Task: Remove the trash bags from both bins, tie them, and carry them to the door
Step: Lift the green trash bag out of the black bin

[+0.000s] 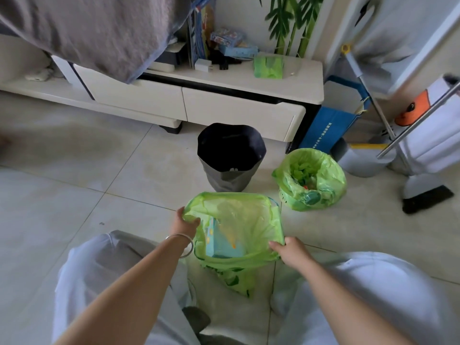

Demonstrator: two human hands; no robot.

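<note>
Pale floor tiles (74,185) fill most of what I see, with a low cream cabinet (224,95) running along the back wall and a grey blanket (94,31) hanging over its left part, covering whatever sits behind it. Close below me, between two knees in light trousers, a green trash bag (239,235) stands out of any bin, its mouth spread wide. I have the left hand (185,224) pinching the bag's left rim, fingers curled shut over the plastic so I cannot see the fingertips; a silver bangle (183,245) rings that wrist. The right hand (292,252) grips the rim on the near right corner, thumb and fingers closed on a fold of the film. Inside the bag I can make out something light blue with yellow marks, but the plastic blurs it too much for me to name it.

Beyond the bag stands a grey bin (230,158), unlined, its inside too dark for me to read. To its right, well apart from my hands, a second green bag (311,180) sits still wrapped over its bin, which is almost wholly hidden under it; green and reddish scraps show within. A broom head (427,199) is cut off at the right edge, and a blue paper bag (331,128) leans beside the cabinet, partly behind the second bag.
</note>
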